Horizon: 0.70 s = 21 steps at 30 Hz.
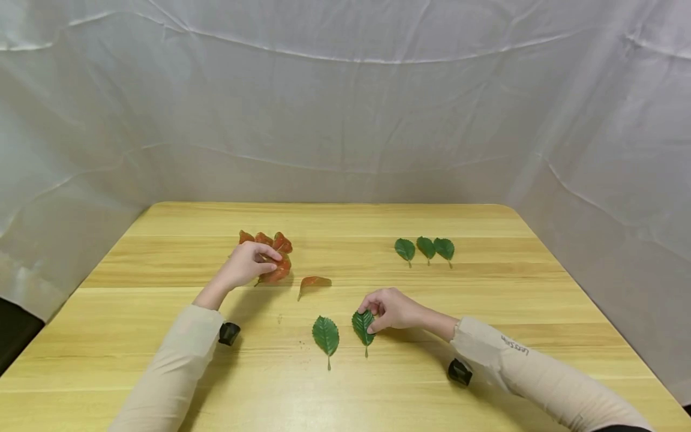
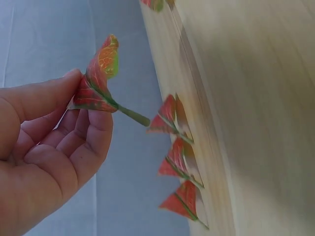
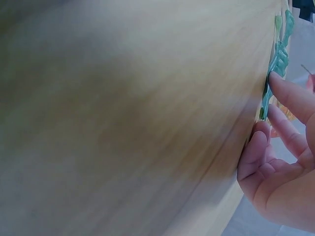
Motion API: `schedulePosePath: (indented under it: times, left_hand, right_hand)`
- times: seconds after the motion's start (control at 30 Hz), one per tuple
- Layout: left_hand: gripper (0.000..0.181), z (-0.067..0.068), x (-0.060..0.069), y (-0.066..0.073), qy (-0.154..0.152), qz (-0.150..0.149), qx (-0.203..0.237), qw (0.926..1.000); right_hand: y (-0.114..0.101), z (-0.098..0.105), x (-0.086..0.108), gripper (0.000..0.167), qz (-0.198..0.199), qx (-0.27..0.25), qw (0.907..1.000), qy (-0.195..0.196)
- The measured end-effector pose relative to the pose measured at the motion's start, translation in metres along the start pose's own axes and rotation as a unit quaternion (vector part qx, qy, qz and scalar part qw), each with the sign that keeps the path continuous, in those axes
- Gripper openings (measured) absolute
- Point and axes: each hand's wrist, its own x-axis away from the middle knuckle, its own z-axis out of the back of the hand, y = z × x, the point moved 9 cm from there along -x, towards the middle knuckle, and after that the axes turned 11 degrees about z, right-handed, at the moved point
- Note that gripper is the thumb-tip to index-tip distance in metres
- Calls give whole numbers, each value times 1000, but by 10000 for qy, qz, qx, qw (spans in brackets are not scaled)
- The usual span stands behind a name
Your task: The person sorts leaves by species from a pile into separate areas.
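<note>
Keeping stems (image 2: 134, 116) free, our left fingers (image 2: 101, 132) pinch red leaf (image 1: 279, 273) toward left edge of surface (image 1: 108, 312); right fingers (image 3: 294, 96), apparently, green leaf (image 1: 363, 327).

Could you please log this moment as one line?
left hand: pinches red leaf | right hand: grips green leaf | back right: three green leaves

A pale yellow wood-grain counter (image 1: 345, 399) with rounded far corners spreads below creased, greyish-white sheeting (image 1: 345, 120), which hangs behind it and along both sides. At the far left edge, a black patch (image 1: 16, 333) shows beneath the sheeting's hem.
</note>
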Motion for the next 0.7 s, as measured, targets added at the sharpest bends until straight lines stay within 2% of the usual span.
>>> schedulePosePath:
  times: [0.7]
  left_hand:
    - [17,36,3,-43,390,674,69,9969]
  right_hand:
    - [0,0,0,26,70,82,9999,4]
